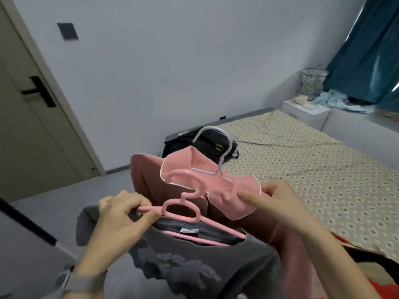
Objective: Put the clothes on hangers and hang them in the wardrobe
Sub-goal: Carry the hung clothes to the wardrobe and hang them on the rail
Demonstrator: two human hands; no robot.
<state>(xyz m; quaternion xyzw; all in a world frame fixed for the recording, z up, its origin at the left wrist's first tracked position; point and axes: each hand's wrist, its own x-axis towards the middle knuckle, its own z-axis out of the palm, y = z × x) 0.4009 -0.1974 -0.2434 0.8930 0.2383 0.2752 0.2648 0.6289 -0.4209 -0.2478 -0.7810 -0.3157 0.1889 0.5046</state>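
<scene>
A grey printed T-shirt (194,264) hangs on a pink hanger (183,209) in front of me. My left hand (123,214) grips the hanger's left arm together with the shirt's shoulder. Behind it a pink collared top (183,171) sits on a white hanger (218,152). My right hand (278,201) pinches the pink top's collar near its right point. A dark garment pile (207,143) lies on the bed behind the two hangers.
The bed (313,169) with a patterned cover stretches to the right. A closed door (32,126) stands at left. A white nightstand (306,111) with a wire basket (313,83) and teal curtains (367,50) are at the far right. Red fabric (354,251) lies at lower right.
</scene>
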